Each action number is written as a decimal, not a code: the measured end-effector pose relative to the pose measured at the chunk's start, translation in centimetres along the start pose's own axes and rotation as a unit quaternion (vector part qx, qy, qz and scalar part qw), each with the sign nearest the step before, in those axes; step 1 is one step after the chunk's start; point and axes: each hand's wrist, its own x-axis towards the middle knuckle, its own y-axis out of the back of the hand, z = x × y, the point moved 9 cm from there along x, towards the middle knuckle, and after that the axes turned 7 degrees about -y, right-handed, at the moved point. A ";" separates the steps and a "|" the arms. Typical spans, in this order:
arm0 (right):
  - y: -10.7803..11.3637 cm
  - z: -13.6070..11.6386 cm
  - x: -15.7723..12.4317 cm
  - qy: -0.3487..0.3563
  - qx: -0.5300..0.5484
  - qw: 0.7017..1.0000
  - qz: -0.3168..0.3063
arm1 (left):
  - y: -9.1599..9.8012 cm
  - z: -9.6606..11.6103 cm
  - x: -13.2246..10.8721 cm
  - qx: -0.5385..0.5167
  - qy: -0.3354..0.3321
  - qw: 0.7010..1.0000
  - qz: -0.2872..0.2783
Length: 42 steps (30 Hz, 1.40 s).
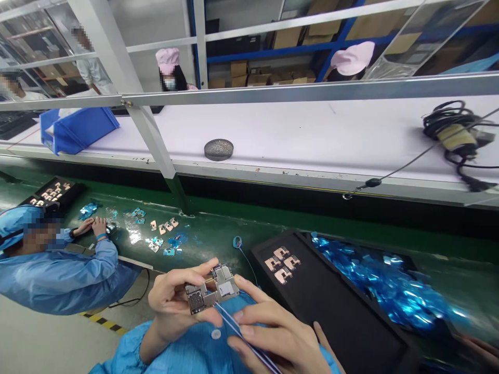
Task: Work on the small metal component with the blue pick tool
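My left hand (173,301) is closed around a small circuit board (210,292), gripping its left side with thumb and fingers. My right hand (273,332) pinches thin tweezers (244,337), with a fingertip resting on the board's right edge; the tweezer tips lie just below the board. Both hands hover over my blue-sleeved lap at the bottom middle.
A black tray (335,311) to my right carries a few copper-coloured parts (283,262) and lies beside a heap of blue film scraps (385,285). A co-worker in blue (58,270) sits at left with loose parts (159,234) on the green bench. Blue bin (78,130), mesh cup (219,149) and coiled cable (456,132) rest on the white conveyor.
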 end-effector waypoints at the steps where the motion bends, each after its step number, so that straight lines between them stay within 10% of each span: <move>1: 0.0 -0.1 0.0 0.001 0.000 1.000 -0.001 | 0.0 0.0 0.0 0.000 -0.001 1.000 0.001; 17: 0.6 0.3 1.2 -0.030 0.011 0.995 -0.091 | -0.9 0.3 1.1 -0.025 -0.061 0.992 -0.105; 42: 0.4 0.1 1.9 -0.035 0.030 0.995 -0.083 | -0.9 0.4 0.7 -0.025 -0.055 0.996 -0.068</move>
